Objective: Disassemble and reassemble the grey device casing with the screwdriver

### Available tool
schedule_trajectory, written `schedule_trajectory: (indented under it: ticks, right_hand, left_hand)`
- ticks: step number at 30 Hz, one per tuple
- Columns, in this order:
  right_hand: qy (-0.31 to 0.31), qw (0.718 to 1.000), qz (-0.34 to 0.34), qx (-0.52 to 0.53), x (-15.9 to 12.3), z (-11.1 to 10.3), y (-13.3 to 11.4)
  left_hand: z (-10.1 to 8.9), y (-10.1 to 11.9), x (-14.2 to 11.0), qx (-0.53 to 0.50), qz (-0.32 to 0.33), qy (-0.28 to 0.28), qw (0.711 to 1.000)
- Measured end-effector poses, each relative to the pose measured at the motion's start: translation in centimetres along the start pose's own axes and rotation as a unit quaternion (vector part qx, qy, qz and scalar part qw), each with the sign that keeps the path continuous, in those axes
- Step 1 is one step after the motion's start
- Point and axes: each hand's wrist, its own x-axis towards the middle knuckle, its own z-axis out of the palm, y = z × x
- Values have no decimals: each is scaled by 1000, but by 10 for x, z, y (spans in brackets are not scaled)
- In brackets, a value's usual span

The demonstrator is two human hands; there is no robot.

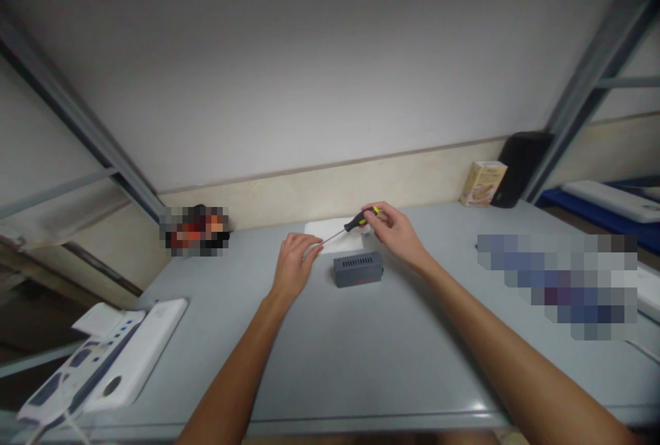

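Observation:
A screwdriver (355, 220) with a black and yellow handle slants above the desk, its thin shaft pointing down to the left. My right hand (392, 230) is closed around the end of its handle. At the other end, the fingertips of my left hand (295, 263) pinch the tip of the shaft; whether a small part is between them too, I cannot tell. Just below the screwdriver, a dark grey slotted box (357, 272) rests on the desk, touched by neither hand. Behind it lies a white sheet (330, 230), partly covered by the hands and tool.
The grey desk (309, 362) runs back to a wall. White devices with cables, one a flat white case (144, 352), lie at the left. A yellowish carton (483, 183) and a black upright object (522, 168) stand at the back right. Blurred patches hide items on both sides.

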Motion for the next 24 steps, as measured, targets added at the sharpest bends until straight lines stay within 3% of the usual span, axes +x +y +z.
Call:
schedule_trajectory:
  ticks: [4, 8, 13, 24]
  right_hand:
    - [94, 995, -35, -1, 2, -11, -17]
    - [151, 986, -63, 11, 4, -22, -25]
    - [134, 989, -67, 10, 2, -20, -27]
    - [93, 994, -64, -11, -3, -10, -35]
  left_hand:
    - [3, 13, -1, -123, -50, 31, 991]
    - [0, 27, -5, -222, -83, -41, 971]
    - [0, 32, -7, -292, -84, -100, 947]
    - [5, 28, -9, -315, -109, -109, 936]
